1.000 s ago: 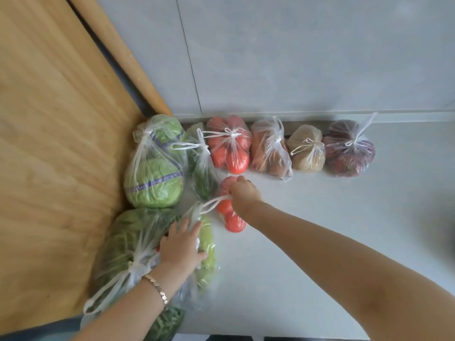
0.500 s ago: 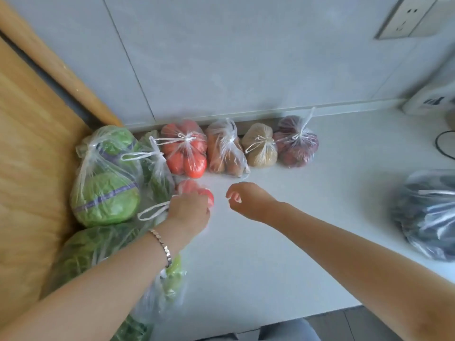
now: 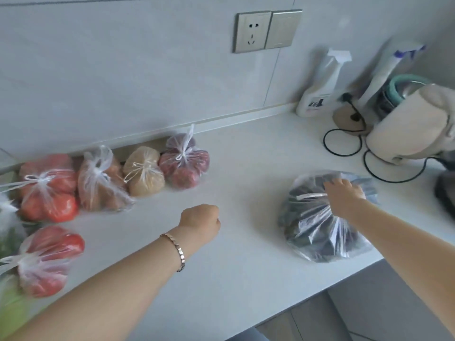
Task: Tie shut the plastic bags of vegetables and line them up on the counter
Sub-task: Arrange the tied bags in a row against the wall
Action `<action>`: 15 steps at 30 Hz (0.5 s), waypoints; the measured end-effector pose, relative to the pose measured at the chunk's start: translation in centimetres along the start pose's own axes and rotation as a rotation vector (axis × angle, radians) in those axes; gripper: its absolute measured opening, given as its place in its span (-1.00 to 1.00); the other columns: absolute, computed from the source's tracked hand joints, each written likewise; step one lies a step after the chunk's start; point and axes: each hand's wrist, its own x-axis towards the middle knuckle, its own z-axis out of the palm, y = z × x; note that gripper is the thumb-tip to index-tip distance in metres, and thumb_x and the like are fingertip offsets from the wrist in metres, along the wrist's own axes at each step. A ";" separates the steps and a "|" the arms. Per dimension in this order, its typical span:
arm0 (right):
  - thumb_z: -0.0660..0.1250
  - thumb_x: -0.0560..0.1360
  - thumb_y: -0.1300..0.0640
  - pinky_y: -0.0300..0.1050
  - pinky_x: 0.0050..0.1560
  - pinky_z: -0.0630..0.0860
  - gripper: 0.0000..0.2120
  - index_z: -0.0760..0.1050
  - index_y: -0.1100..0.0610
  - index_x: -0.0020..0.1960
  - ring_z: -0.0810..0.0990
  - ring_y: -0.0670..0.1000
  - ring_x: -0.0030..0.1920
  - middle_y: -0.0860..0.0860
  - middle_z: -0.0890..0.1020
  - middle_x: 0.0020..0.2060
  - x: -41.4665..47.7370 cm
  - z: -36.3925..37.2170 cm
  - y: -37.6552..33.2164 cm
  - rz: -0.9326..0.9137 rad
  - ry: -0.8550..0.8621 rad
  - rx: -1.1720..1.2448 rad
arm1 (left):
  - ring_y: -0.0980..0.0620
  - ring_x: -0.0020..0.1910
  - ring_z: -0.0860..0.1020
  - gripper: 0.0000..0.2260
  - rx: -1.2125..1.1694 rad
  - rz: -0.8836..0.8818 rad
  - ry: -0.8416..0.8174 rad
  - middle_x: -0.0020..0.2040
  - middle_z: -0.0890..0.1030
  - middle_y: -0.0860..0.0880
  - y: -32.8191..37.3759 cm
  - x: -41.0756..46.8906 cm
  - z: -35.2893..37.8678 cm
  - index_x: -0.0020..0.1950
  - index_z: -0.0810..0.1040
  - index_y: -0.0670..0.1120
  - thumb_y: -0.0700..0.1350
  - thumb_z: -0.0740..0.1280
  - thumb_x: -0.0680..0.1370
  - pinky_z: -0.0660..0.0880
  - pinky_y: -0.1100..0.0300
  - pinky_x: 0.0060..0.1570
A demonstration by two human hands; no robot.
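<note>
A clear bag of dark purple vegetables (image 3: 317,232) lies on the white counter (image 3: 246,254) at the right. My right hand (image 3: 344,195) grips the gathered plastic at its top. My left hand (image 3: 200,221), fingers curled and holding nothing, hovers over the bare middle of the counter. Several tied bags stand in a row along the wall: red tomatoes (image 3: 46,188), orange-brown vegetables (image 3: 101,183), a tan bag (image 3: 144,171) and dark red ones (image 3: 184,163). Another tied tomato bag (image 3: 46,259) lies nearer, at the left.
Green vegetable bags (image 3: 9,242) show blurred at the left edge. At the back right stand a spray bottle (image 3: 320,84), a cloth-covered appliance (image 3: 413,124) and looping black cables (image 3: 344,143). A wall socket (image 3: 251,30) is above. The counter's front edge runs at lower right.
The view has swung right. My left hand let go of the near tomato bag and moved to the middle. My right hand reached right and took hold of the dark bag.
</note>
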 end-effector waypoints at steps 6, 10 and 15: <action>0.23 0.48 0.10 -0.06 0.19 0.38 -0.63 0.38 0.03 0.29 0.42 0.06 0.24 0.08 0.41 0.25 2.3 3.7 1.5 -0.203 -0.013 -0.235 | -0.10 0.01 0.55 -0.82 -0.012 -0.078 -0.021 0.02 0.60 -0.05 2.5 1.3 1.1 -0.02 0.52 -0.10 -0.12 0.14 0.52 0.40 0.17 -0.09; 0.17 0.42 0.20 -0.17 -0.16 0.41 -0.81 0.55 0.09 -0.09 0.55 0.02 -0.13 -0.03 0.57 -0.20 2.6 2.7 2.2 -0.240 0.069 -0.112 | -0.10 0.01 0.55 -0.83 -0.024 -0.146 -0.037 0.01 0.61 -0.04 1.6 1.2 1.6 -0.04 0.52 -0.08 -0.10 0.16 0.52 0.40 0.18 -0.08; 0.13 0.43 0.25 -0.16 -0.28 0.39 -0.81 0.50 0.11 -0.13 0.53 0.04 -0.20 -0.01 0.54 -0.25 2.2 2.3 2.8 -0.232 -0.036 0.006 | -0.10 -0.03 0.55 -0.83 -0.042 -0.209 -0.059 -0.02 0.62 -0.05 -0.2 0.6 2.1 -0.05 0.53 -0.09 -0.10 0.16 0.52 0.43 0.17 -0.11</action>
